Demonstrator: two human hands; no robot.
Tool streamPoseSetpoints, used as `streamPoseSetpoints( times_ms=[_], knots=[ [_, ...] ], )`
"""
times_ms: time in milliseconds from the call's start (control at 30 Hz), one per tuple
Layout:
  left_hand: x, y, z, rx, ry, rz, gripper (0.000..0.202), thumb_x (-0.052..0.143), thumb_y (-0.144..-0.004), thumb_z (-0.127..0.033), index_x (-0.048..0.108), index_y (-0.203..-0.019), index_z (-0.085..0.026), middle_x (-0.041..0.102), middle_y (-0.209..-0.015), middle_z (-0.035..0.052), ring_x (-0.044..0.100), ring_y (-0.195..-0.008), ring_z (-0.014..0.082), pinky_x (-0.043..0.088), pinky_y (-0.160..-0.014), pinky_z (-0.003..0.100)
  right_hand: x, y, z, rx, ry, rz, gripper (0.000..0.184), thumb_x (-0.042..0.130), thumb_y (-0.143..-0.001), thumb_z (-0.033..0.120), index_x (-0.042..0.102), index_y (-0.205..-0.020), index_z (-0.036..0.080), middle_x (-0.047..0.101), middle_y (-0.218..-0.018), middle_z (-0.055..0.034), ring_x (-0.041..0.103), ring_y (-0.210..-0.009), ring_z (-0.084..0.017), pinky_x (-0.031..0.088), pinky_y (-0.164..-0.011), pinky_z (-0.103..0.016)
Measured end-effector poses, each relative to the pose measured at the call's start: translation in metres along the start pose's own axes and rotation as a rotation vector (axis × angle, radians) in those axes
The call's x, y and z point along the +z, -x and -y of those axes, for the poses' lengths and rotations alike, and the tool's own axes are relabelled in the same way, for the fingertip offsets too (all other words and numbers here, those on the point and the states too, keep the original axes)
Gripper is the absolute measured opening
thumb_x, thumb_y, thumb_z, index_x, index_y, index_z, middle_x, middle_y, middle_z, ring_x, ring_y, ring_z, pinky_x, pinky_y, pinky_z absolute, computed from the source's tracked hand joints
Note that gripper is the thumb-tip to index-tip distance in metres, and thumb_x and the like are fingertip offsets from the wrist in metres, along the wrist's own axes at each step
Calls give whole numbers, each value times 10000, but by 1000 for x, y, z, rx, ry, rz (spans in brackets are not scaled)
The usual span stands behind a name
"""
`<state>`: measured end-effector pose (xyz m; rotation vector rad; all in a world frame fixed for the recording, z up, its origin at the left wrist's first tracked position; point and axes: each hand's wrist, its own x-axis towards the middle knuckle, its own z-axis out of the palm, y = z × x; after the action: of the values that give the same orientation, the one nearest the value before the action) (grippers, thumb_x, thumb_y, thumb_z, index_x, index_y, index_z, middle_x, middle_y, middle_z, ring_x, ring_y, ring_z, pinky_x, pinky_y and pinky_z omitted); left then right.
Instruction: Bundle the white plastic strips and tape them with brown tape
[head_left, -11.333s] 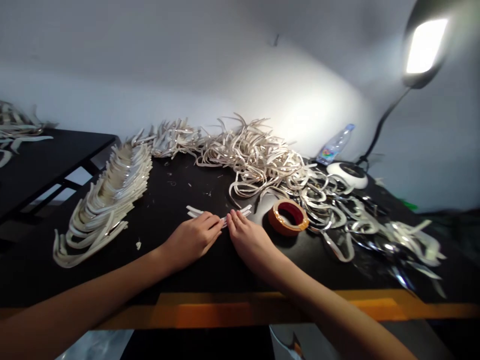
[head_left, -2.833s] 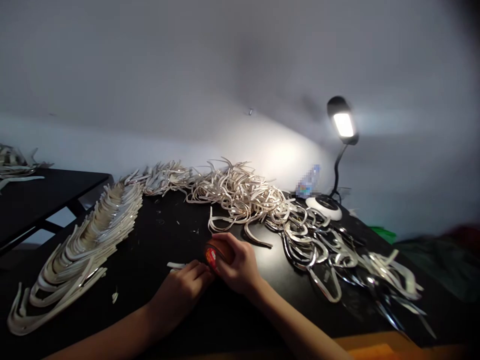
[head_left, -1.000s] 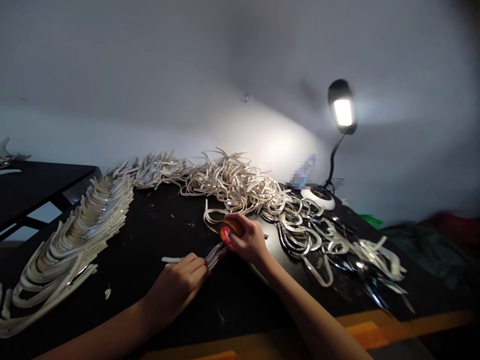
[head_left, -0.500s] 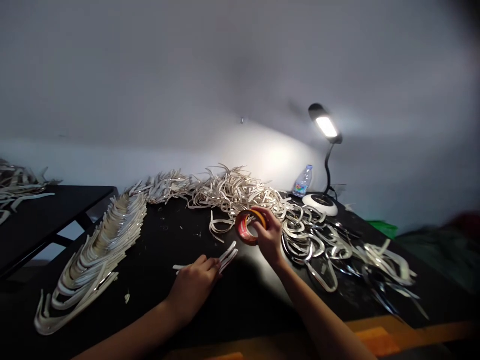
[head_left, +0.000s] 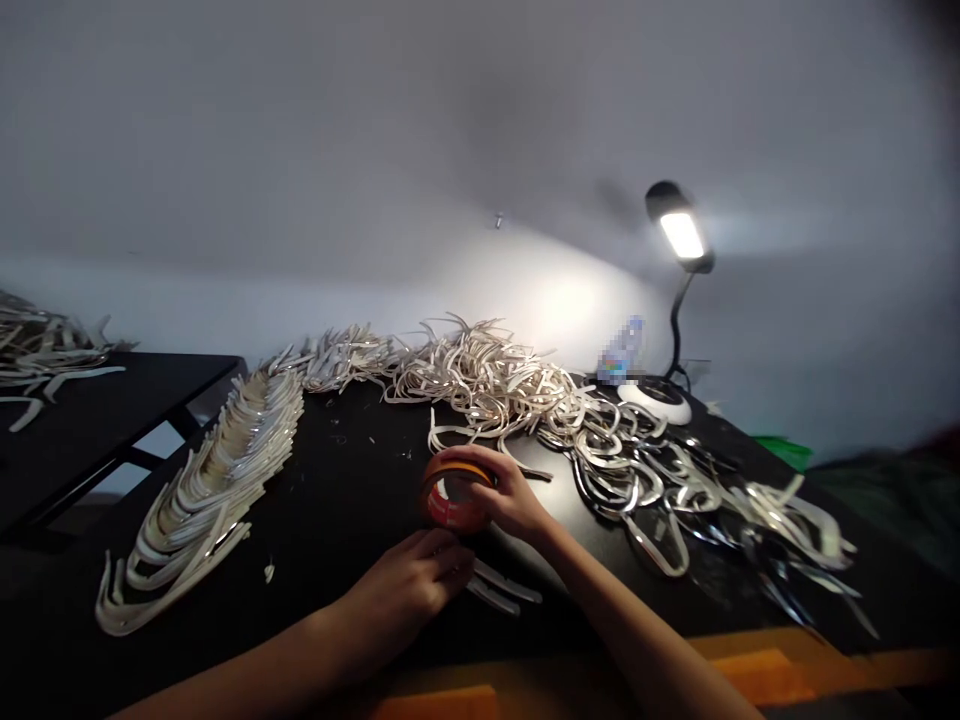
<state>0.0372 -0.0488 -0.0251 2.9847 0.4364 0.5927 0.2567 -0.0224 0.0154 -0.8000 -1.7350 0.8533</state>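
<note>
Black counter [head_left: 352, 490], frame centre: right hand [head_left: 511, 496] grips tape roll [head_left: 466, 518]; left hand [head_left: 411, 582] clasps white strips [head_left: 495, 598] — which could splay if that hold slackens.

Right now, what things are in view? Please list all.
Tape roll: one, orange, centre
Short strips: at least two, whitish, centre
Work table: one, black, centre
Stacked strips: many, whitish, left
Loose strips: many, whitish, back and right
Side table: one, black, far left
Strip pile: many, whitish, side table
Lamp: one, black and white, back right
Bottle: one, bluish, beside lamp
Edge tape: several pieces, orange, front
Unclear item: one, green, far right
Wall: one, greyish, behind
Left hand: one, holding short strips
Right hand: one, holding tape roll
</note>
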Motion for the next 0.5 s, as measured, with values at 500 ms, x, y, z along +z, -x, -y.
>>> streamPoseSetpoints(
  times_ms=[500],
  knots=[
    [-5, 5, -15, -32, 202, 228, 772, 430, -1050, -619, 405, -1585, -64, 433, -1618, 223, 368, -1531, 373, 314, -1263, 476, 5, -1, 9, -52, 491, 305, 363, 663, -1006, 269, 677, -1367, 295, 627, -1103, -42, 620, -912, -156, 536, -832, -269]
  ],
)
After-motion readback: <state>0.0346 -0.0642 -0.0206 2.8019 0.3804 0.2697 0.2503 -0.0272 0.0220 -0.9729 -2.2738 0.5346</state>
